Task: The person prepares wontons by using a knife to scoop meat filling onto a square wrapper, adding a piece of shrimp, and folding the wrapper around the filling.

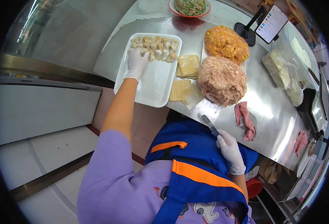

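Note:
My left hand (137,63), in a white glove, reaches over the white tray (156,89) at the left end of the nearest row of wrapped dumplings (158,54). Its fingertips point down among them, and whether they pinch one is hidden. Several small pleated dumplings stand in rows across the tray's far half. My gloved right hand (229,148) grips a narrow metal spatula (210,124) at the table's front edge, blade pointing up and left. Square yellow wrappers lie in a far stack (189,65) and a near, fanned-out stack (185,92), right of the tray.
A large mound of pale minced meat (223,81) sits before an orange-yellow filling mound (226,43). Farther back is a red-rimmed bowl (189,12) of green-flecked filling. A phone (272,23) stands on a holder. Pink cloths (245,120) and plastic-bagged goods (279,70) lie rightward.

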`<action>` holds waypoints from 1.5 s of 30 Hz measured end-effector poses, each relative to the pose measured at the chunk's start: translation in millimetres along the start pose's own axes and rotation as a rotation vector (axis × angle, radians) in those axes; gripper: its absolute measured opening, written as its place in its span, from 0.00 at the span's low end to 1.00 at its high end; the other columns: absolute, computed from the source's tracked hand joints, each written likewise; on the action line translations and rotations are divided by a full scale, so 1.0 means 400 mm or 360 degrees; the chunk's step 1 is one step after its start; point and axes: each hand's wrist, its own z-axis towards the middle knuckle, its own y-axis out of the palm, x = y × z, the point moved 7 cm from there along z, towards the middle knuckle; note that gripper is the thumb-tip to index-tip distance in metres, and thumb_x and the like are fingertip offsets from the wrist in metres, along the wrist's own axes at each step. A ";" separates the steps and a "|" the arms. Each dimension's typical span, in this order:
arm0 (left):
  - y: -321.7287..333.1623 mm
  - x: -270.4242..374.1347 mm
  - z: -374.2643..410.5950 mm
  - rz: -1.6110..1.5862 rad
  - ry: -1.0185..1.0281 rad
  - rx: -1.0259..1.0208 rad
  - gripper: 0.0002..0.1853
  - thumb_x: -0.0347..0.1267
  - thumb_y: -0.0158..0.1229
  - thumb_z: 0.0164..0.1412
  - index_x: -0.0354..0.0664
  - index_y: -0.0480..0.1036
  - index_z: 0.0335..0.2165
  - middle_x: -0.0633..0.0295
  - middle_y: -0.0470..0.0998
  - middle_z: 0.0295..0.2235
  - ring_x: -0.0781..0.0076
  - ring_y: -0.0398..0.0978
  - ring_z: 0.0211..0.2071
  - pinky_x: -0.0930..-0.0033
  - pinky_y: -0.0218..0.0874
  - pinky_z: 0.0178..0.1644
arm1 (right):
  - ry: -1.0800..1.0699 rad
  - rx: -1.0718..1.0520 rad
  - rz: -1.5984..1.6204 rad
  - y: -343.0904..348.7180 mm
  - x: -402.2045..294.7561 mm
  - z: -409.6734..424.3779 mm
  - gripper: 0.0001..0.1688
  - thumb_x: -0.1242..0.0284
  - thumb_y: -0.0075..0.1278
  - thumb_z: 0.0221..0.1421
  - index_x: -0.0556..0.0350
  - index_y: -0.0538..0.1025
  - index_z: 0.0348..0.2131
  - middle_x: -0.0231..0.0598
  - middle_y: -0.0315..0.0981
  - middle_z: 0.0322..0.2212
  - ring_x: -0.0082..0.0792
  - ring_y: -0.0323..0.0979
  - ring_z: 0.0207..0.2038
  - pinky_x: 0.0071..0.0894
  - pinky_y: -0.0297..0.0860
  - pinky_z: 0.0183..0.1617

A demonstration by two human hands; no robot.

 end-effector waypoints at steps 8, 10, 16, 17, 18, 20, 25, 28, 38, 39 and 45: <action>0.023 0.200 -0.271 -0.0514 0.0599 -0.0043 0.09 0.29 0.57 0.51 0.38 0.74 0.33 0.51 0.74 0.34 0.50 0.71 0.39 0.53 0.63 0.47 | -0.0135 0.0148 0.0036 -0.023 -0.011 0.022 0.16 0.79 0.39 0.59 0.63 0.70 0.46 0.31 0.66 0.21 0.22 0.63 0.23 0.23 0.63 0.29; 0.038 0.325 -0.379 -0.0470 0.1022 -0.0271 0.11 0.30 0.59 0.49 0.39 0.75 0.34 0.53 0.74 0.38 0.52 0.70 0.43 0.56 0.62 0.48 | 0.0001 0.0150 0.0196 -0.019 -0.026 0.018 0.16 0.79 0.38 0.59 0.63 0.70 0.46 0.32 0.67 0.23 0.22 0.64 0.24 0.23 0.64 0.31; 0.150 0.406 -0.482 -0.0135 0.1212 -0.0628 0.08 0.32 0.59 0.51 0.38 0.75 0.30 0.52 0.73 0.40 0.51 0.69 0.46 0.58 0.59 0.53 | -0.0231 0.0223 -0.0073 -0.037 -0.024 0.005 0.16 0.78 0.41 0.58 0.61 0.70 0.46 0.37 0.71 0.26 0.29 0.68 0.26 0.28 0.67 0.35; 0.145 0.399 -0.476 -0.0389 0.1126 -0.0588 0.08 0.32 0.58 0.51 0.39 0.74 0.29 0.53 0.73 0.39 0.51 0.69 0.45 0.57 0.59 0.53 | -0.0242 0.0289 -0.0120 -0.047 -0.026 0.001 0.16 0.77 0.41 0.58 0.61 0.71 0.46 0.38 0.72 0.27 0.29 0.69 0.26 0.28 0.67 0.36; 0.141 0.390 -0.474 -0.0645 0.1038 -0.0560 0.07 0.32 0.58 0.52 0.39 0.74 0.28 0.53 0.74 0.38 0.52 0.69 0.45 0.56 0.59 0.52 | -0.0242 0.0361 -0.0165 -0.059 -0.028 -0.002 0.16 0.77 0.42 0.58 0.61 0.71 0.46 0.39 0.72 0.27 0.30 0.70 0.27 0.28 0.67 0.36; 0.159 0.345 -0.457 -0.1128 0.0673 -0.0646 0.07 0.32 0.55 0.56 0.40 0.73 0.27 0.55 0.76 0.40 0.55 0.71 0.44 0.57 0.61 0.51 | -0.0139 0.0444 -0.0221 -0.084 -0.046 -0.007 0.16 0.75 0.45 0.58 0.59 0.72 0.47 0.44 0.75 0.31 0.34 0.73 0.30 0.31 0.68 0.39; 0.174 0.341 -0.514 -0.2734 -0.0634 -0.1658 0.26 0.46 0.41 0.68 0.33 0.65 0.50 0.45 0.71 0.50 0.50 0.73 0.48 0.55 0.65 0.53 | -0.0792 0.0765 -0.0700 -0.110 -0.139 0.006 0.20 0.74 0.46 0.58 0.50 0.73 0.50 0.44 0.75 0.33 0.44 0.74 0.31 0.38 0.70 0.37; 0.199 0.332 -0.545 -0.2817 -0.0694 -0.1778 0.36 0.54 0.34 0.68 0.32 0.59 0.57 0.41 0.69 0.52 0.45 0.71 0.51 0.50 0.63 0.56 | -0.0786 0.0646 -0.0915 -0.062 -0.204 0.037 0.22 0.74 0.47 0.55 0.43 0.74 0.50 0.42 0.72 0.32 0.48 0.74 0.31 0.43 0.70 0.34; 0.187 0.394 -0.502 -0.1872 0.0308 -0.1259 0.21 0.36 0.38 0.70 0.32 0.64 0.52 0.51 0.73 0.47 0.61 0.75 0.47 0.62 0.69 0.49 | -0.0558 0.0582 -0.1619 0.020 -0.228 0.191 0.21 0.72 0.45 0.54 0.49 0.74 0.49 0.47 0.73 0.28 0.48 0.76 0.29 0.43 0.71 0.30; 0.214 0.383 -0.504 -0.1997 0.0149 -0.1264 0.20 0.35 0.40 0.69 0.32 0.65 0.51 0.51 0.74 0.47 0.61 0.75 0.46 0.62 0.69 0.49 | -0.0537 0.0524 -0.1599 0.019 -0.230 0.194 0.21 0.72 0.45 0.54 0.49 0.74 0.49 0.47 0.74 0.28 0.47 0.76 0.30 0.43 0.71 0.31; 0.265 0.403 -0.522 -0.2603 -0.1162 -0.1330 0.18 0.31 0.43 0.68 0.31 0.64 0.51 0.51 0.72 0.48 0.58 0.73 0.48 0.56 0.68 0.52 | -0.0714 0.0582 -0.1246 -0.057 -0.221 0.120 0.22 0.72 0.44 0.54 0.45 0.75 0.49 0.50 0.75 0.29 0.48 0.75 0.29 0.43 0.70 0.32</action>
